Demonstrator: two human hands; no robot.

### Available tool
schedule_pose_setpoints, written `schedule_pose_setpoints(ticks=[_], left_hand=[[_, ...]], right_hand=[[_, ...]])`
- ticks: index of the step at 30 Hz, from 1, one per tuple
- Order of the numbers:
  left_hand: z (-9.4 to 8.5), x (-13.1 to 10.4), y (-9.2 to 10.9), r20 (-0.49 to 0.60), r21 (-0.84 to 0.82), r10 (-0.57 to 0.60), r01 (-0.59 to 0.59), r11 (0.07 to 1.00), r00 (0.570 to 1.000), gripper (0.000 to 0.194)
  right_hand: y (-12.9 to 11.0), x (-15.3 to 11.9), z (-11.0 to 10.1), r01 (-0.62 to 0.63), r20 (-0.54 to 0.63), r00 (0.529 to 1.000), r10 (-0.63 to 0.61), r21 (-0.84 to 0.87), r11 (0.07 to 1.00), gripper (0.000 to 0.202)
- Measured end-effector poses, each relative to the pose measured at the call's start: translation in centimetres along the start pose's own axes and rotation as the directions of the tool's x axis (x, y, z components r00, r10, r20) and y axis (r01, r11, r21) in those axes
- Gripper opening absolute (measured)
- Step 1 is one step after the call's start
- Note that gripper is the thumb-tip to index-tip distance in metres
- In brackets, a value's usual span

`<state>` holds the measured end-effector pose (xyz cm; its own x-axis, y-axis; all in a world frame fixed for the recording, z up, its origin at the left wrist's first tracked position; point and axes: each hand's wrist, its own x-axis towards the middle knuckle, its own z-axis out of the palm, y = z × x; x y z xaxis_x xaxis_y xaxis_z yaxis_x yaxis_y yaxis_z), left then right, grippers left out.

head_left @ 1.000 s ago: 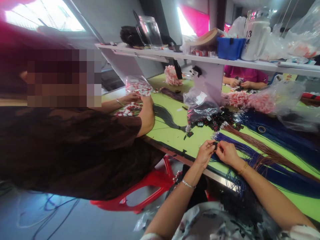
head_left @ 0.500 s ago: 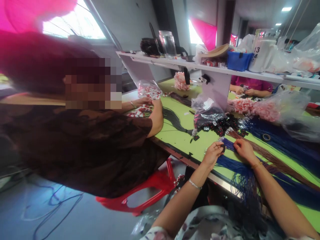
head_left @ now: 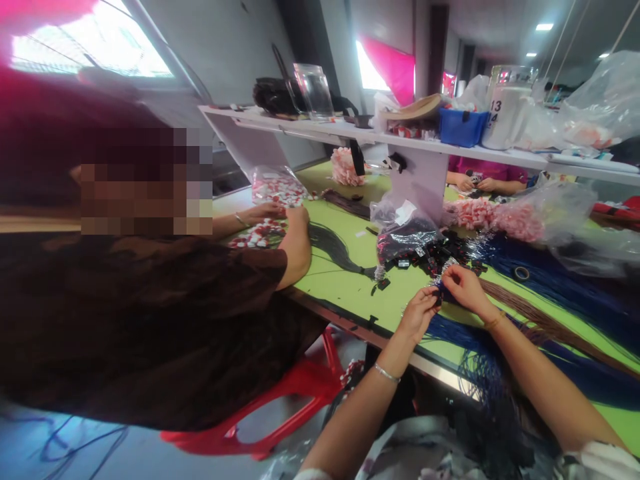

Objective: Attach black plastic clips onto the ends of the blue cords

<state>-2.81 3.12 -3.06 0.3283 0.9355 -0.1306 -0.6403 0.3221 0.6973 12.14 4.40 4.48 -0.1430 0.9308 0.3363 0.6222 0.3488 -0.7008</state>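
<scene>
My left hand (head_left: pixel 420 313) is closed on a small black connector (head_left: pixel 437 297) above the near edge of the green tabletop (head_left: pixel 350 293). Just right of it, my right hand (head_left: pixel 463 287) is closed at the silvery tips of the blue wires (head_left: pixel 450 327); what its fingertips pinch is too small to make out. Loose black connectors (head_left: pixel 443 250) lie in a pile behind my hands. Brown wires (head_left: pixel 525 310) run to the right beside more dark blue wires (head_left: pixel 565 290). A plastic bag of dark parts (head_left: pixel 407 233) stands behind the pile.
At left a person in dark clothing (head_left: pixel 125 333) handles red and white parts (head_left: pixel 260 233) near a grey wire bundle (head_left: pixel 333 243). A white shelf (head_left: pixel 320 127) crosses above the table. Another person's hands (head_left: pixel 477 185) show beyond it. A red stool (head_left: pixel 295 393) is below left.
My right hand has moved left and up, to the wire tips close beside my left hand. The view has turned slightly, and most things appear farther left.
</scene>
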Motion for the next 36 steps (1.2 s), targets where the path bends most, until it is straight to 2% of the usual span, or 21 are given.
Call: schedule_pose_setpoints(ticks=[4, 8, 13, 20, 32, 36], left_hand=[[0.0, -0.1, 0.0, 0.023, -0.023, -0.001, 0.002, 1.000, 1.000, 0.033], [0.1, -0.4, 0.2, 0.038, -0.059, -0.005, 0.007, 0.998, 0.999, 0.029], [0.3, -0.7, 0.6, 0.032, -0.087, -0.017, 0.020, 0.996, 0.999, 0.029], [0.4, -0.9, 0.7, 0.046, -0.079, -0.018, 0.022, 0.997, 0.999, 0.031], [0.3, -1.1, 0.7, 0.074, -0.029, -0.017, 0.019, 0.999, 0.997, 0.032], [0.5, -1.1, 0.5, 0.041, 0.036, -0.015, 0.013, 0.999, 0.999, 0.034]], right_hand=[[-0.6, -0.2, 0.4, -0.012, 0.029, 1.000, 0.009, 0.113, 0.994, 0.014], [0.0, -2.0, 0.5, -0.087, 0.041, 0.996, 0.081, 0.165, 0.982, 0.013], [0.8, -4.0, 1.2, -0.137, 0.042, 0.990, 0.134, 0.091, 0.986, 0.013], [0.9, -4.6, 1.7, -0.149, 0.018, 0.989, 0.150, -0.043, 0.988, 0.017], [0.7, -4.5, 1.8, -0.188, 0.043, 0.981, 0.189, -0.020, 0.982, 0.016], [0.8, -4.6, 2.0, -0.183, 0.080, 0.980, 0.181, 0.027, 0.983, 0.017]])
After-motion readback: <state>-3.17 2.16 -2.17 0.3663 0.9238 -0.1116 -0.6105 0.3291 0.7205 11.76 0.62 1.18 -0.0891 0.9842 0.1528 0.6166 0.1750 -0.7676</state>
